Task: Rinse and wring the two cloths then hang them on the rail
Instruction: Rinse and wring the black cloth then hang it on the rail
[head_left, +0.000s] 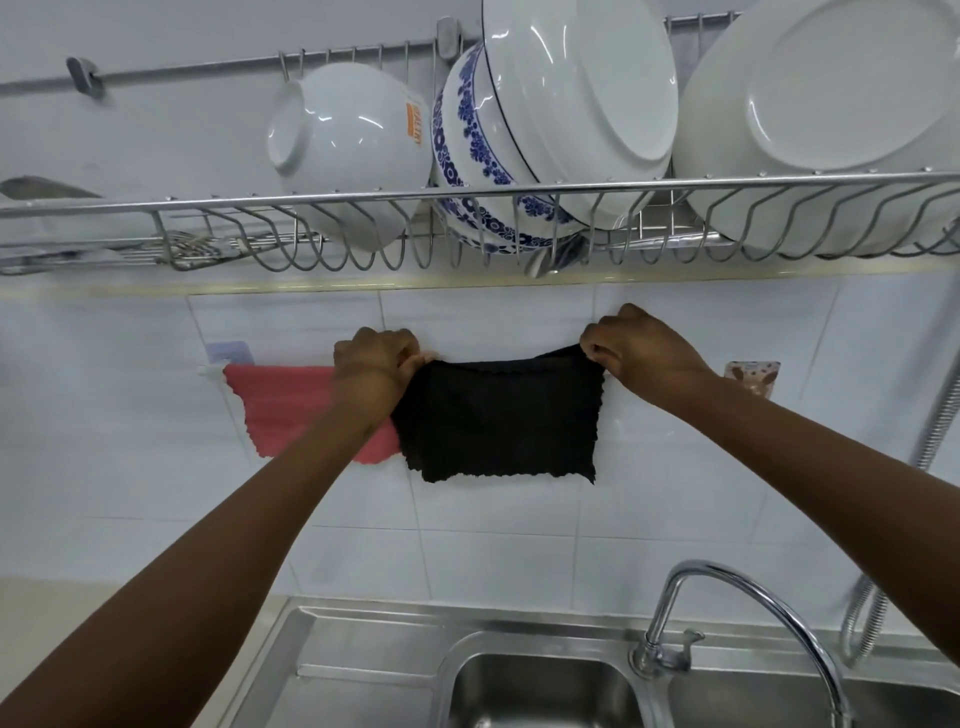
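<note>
Against the white tiled wall above the sink: both cloths hang side by side on a thin white wall-mounted rail (210, 372), of which only the left end shows; the rest is hidden by fabric.

Black cloth: a small dark waffle-textured square with scalloped edges (498, 421); it drapes over the rail between the two hands, its lower edge hanging free and slightly uneven; its left edge overlaps or meets the neighbouring cloth, and which of the two cannot be told.

Pink cloth: a coral-pink textured cloth of like size (283, 410); it hangs flat at the left of the rail, partly behind the left forearm; no hand grips it.

Left hand (376, 356): fingers clenched on the upper left corner of the black cloth, at the fold line.

Right hand (641, 348): thumb and fingers pinch the upper right corner, pulling the top edge taut.

Handling, judged: soft, limp and light; probably damp, so a little heavier and clingy, apt to bunch or slide off a smooth rail if the two halves hang unequal; nothing fragile in the cloth itself.

Where to hold, judged: the two top corners, as here; tension between them spreads the fabric flat.

Progress, judged: hanging appears nearly complete; only smoothing and release remain.

Surroundings: a steel dish rack (467, 195) with white and blue-patterned bowls sits overhead; a curved chrome tap (737, 587) and a stainless sink (540, 691) lie below.
</note>
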